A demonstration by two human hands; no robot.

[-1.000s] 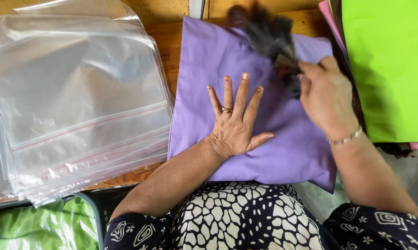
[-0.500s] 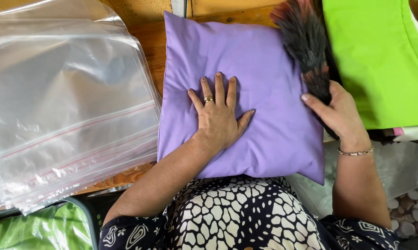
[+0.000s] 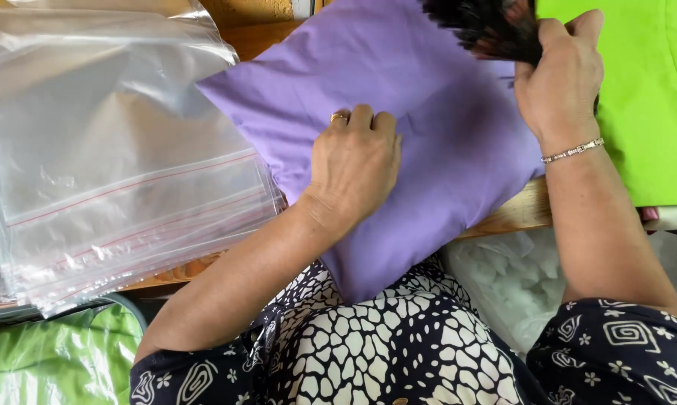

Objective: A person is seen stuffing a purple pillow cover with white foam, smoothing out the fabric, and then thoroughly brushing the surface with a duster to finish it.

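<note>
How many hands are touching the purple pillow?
2. The left hand presses down on the middle of the purple pillow. The right hand rests at its top right edge, holding a dark brush. No other hands show.

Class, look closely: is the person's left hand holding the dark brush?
No, the left hand presses on the purple cushion; the right hand holds the dark brush.
</note>
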